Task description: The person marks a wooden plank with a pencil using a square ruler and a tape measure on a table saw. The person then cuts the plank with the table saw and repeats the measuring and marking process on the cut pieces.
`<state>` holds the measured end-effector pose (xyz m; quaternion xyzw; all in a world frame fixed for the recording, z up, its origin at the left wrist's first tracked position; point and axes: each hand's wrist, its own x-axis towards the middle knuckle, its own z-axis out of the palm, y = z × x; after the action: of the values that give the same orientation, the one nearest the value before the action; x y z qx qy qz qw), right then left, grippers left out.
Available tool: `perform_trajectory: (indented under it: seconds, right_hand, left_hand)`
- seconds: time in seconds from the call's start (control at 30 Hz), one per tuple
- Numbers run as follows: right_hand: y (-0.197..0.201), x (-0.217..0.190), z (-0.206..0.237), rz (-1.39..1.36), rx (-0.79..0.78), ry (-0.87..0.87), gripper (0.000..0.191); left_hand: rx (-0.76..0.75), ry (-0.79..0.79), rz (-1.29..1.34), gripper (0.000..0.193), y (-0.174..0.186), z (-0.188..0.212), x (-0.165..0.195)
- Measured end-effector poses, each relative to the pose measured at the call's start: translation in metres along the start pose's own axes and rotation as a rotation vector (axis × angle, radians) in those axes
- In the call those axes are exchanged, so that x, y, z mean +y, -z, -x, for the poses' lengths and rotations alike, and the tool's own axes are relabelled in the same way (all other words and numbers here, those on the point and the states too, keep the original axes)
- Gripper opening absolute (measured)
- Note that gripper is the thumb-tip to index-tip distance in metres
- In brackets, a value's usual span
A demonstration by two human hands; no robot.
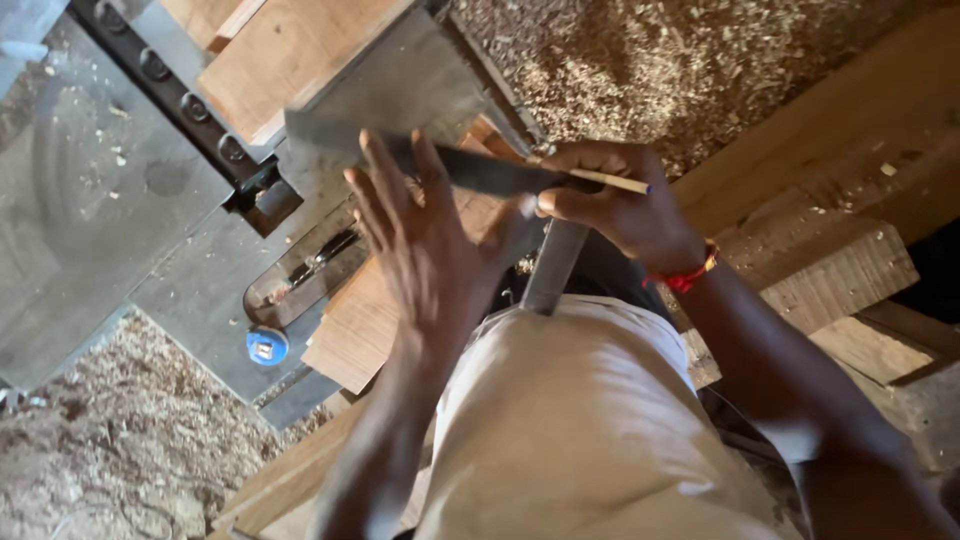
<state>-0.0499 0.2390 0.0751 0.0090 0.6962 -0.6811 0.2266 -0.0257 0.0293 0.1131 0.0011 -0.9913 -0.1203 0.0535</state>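
pencil (605,180) pinched in right hand (610,205) fingers, left hand (425,240) flat on square (480,170).

Soft, even daylight, faint shadows, slight motion blur, no strong glare.

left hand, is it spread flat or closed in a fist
Spread flat: the left hand has its fingers straight and apart, pressing down on the metal square over the wood board. Nothing is gripped in it.

Left hand (425,240) flat on steel square (480,170); right hand (615,200) grips pencil (610,180).
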Motion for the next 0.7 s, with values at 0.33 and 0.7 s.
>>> perform_trajectory:
  seconds: [0.33,0.7]
  right_hand:
    - [-0.005,-0.091,0.050,-0.097,0.264,0.871,0.033]
    - [-0.014,-0.022,0.056,0.148,0.477,0.401,0.030]
  left_hand:
    - [-0.062,-0.506,0.632,0.034,0.070,-0.031,-0.023]
    - [-0.702,0.361,0.610,0.034,0.033,-0.101,-0.113]
